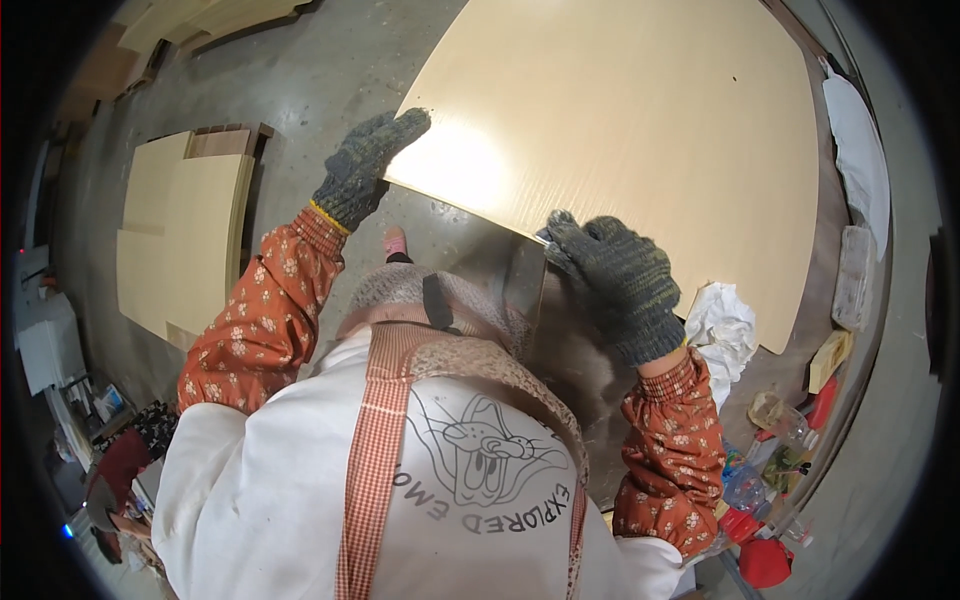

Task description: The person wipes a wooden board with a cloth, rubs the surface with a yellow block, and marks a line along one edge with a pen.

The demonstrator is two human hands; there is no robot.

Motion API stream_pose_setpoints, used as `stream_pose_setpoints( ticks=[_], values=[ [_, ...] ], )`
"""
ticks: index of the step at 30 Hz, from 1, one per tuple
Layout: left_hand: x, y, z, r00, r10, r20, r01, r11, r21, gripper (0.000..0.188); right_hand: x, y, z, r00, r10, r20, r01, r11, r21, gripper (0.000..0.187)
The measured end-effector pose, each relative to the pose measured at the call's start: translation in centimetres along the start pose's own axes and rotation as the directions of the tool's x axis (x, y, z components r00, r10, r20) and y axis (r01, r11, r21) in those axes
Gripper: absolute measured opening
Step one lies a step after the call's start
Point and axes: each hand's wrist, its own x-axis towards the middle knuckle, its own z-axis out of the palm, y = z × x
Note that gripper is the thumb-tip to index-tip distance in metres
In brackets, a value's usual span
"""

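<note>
A large pale wood-grain panel [620, 120] lies before me, reaching past its dark support on the left. My left hand [368, 168], in a dark grey knitted glove, grips the panel's near left corner, thumb on top and the other fingers hidden underneath. At the near edge, my right hand [618, 285], gloved alike, is closed with its fingertips against the rim. Something small and whitish shows at those fingertips, too little of it to name. Crumpled white paper or cloth [722, 330] lies just right of that wrist.
Stacked pale panels [180, 225] stand on the grey floor [300, 75] at left, with more boards [200, 20] at far left. Along the right side are a white sheet [858, 150], a clear wrapped block [853, 278], plastic bottles [745, 490] and a red object [766, 563].
</note>
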Motion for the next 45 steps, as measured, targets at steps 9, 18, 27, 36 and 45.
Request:
stream_pose_setpoints(
  ticks=[9, 18, 27, 36, 45],
  values=[
    [0.0, -0.1, 0.4, 1.000, -0.008, -0.005, 0.008, 0.999, -0.035, 0.049, 1.1, 0.0, 0.3, 0.998, -0.065, -0.026, 0.066, 0.997, 0.033, 0.026],
    [-0.1, 0.0, 0.2, 0.999, -0.035, 0.014, 0.035, 0.999, -0.022, 0.046, 0.6, 0.9, 0.4, 0.989, -0.126, 0.081, 0.133, 0.987, -0.086, 0.033],
    [-0.2, -0.1, 0.3, 0.999, -0.039, 0.014, 0.039, 0.999, 0.000, 0.052, 0.8, 0.8, 0.6, 0.987, -0.162, -0.002, 0.162, 0.986, -0.035, 0.028],
    [-0.5, -0.2, 0.5, 0.996, -0.080, 0.028, 0.081, 0.996, -0.035, 0.050, 1.5, 0.4, 0.5, 0.981, -0.185, -0.052, 0.186, 0.983, 0.008, 0.027],
    [0.0, 0.2, 0.2, 0.999, -0.048, 0.013, 0.048, 0.999, -0.002, 0.051, 1.6, 0.6, 0.9, 0.987, -0.154, -0.046, 0.154, 0.988, -0.001, 0.028]
  ],
)
